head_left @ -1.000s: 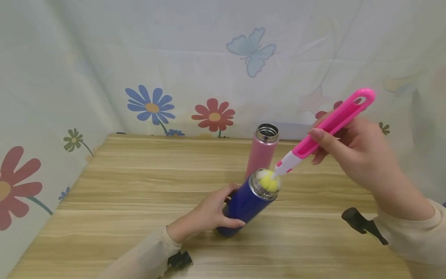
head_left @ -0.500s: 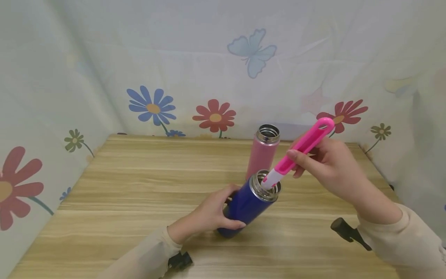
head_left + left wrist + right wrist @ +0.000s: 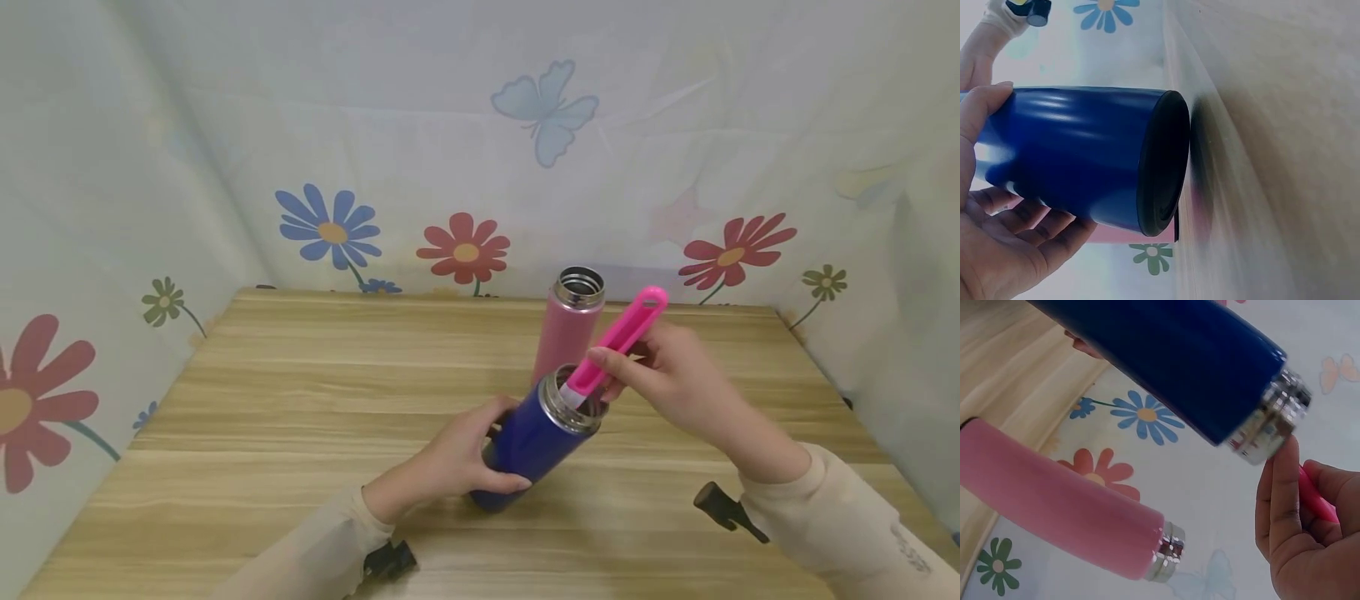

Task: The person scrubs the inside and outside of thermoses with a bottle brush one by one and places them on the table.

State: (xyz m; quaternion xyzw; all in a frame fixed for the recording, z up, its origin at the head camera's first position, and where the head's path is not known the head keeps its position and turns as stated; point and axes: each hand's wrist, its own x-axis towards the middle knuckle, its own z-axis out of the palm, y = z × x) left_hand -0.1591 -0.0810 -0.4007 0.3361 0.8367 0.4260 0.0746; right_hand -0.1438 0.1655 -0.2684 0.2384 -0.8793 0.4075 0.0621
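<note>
Left hand (image 3: 457,458): curled round the lower half of a blue bottle (image 3: 536,437), thumb along the near side, fingers round the far side. Grip about as wide as the bottle body; left wrist view has the thumb on one flank, four fingers along the other.

Right hand (image 3: 667,375): nearly closed, pinching a pink handle (image 3: 624,335) between thumb and fingers, with the looped end projecting above the grip. Fingertips right at the bottle's metal neck (image 3: 551,404); right wrist view shows one seeming to meet it, though actual contact is hard to tell.

Handle slants down into the bottle mouth. A short stretch of white shaft (image 3: 573,396) shows at the opening; the rest is hidden inside.

Blue bottle leans, mouth toward the right hand. Black base (image 3: 1163,164) close over the worktop (image 3: 337,400); cannot tell whether its edge touches.

Pink bottle (image 3: 566,329): upright behind the blue one, mouth uncovered, steel neck, near but apart in the right wrist view. Pale cloth (image 3: 420,108) with printed flowers and a butterfly hangs behind. Cream sleeves (image 3: 817,508) on both arms.
</note>
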